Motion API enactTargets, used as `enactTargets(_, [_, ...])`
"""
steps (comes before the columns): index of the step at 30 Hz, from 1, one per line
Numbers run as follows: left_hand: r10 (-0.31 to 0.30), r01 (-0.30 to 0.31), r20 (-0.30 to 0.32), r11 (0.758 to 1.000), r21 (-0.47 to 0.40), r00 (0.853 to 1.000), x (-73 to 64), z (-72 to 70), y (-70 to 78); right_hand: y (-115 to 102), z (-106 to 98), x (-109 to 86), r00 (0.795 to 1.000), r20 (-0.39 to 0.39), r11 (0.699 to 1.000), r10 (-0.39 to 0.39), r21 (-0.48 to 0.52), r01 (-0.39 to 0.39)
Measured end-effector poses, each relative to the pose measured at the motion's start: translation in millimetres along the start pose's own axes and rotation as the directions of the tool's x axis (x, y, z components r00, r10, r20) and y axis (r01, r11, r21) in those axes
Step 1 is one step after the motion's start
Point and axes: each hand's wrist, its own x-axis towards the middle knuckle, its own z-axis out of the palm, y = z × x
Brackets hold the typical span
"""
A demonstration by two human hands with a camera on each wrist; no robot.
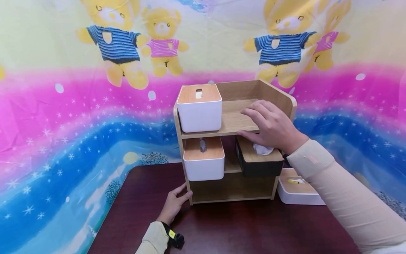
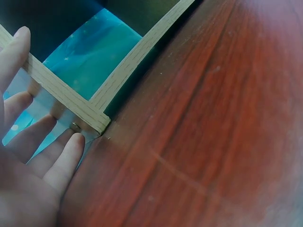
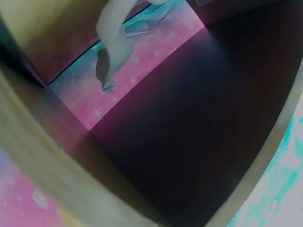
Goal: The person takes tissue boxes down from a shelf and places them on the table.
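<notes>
A wooden shelf rack stands on the table. At its lower left, my left hand holds the side panel, with the thumb over the front edge and the fingers along the outer face, as the left wrist view shows in close-up. My right hand hovers at the right before the top board, fingers loosely bent and nothing in them. Just below it, a black tissue box with a wood lid sits in the middle tier, jutting forward. Its white tissue shows in the right wrist view; the right hand does not.
A tall white tissue box is on the top left, and another white tissue box pokes out of the middle tier below. A low white tissue box lies on the dark red table at right. Behind hangs a bear-print cloth.
</notes>
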Motion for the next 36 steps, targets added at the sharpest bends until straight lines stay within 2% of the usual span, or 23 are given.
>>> enactTargets(9, [-0.004,0.004,0.006,1.0,0.004,1.0,2.6,0.0,-1.1,3,3,6.1,0.999,0.051,1.0,0.002,0.009,-0.003])
enactTargets(17, [0.006,-0.006,0.033,1.0,0.003,0.999,-17.9,-1.3,36.5,4,10,11.1,0.998,0.069,1.0,0.009,0.02,-0.01])
enactTargets(20, [0.007,-0.007,0.034,1.0,0.004,0.999,-16.7,-1.5,33.1,4,12,13.5,0.996,0.081,1.0,0.021,0.021,-0.023])
enactTargets(28, [-0.003,0.003,0.007,1.0,-0.007,1.0,1.1,-0.7,0.2,3,19,18.2,0.994,0.094,0.998,0.055,0.036,-0.058])
enactTargets(36, [0.018,-0.018,0.004,1.0,-0.012,1.0,1.9,-1.2,-3.0,4,24,23.2,0.989,0.121,0.995,0.084,0.038,-0.09])
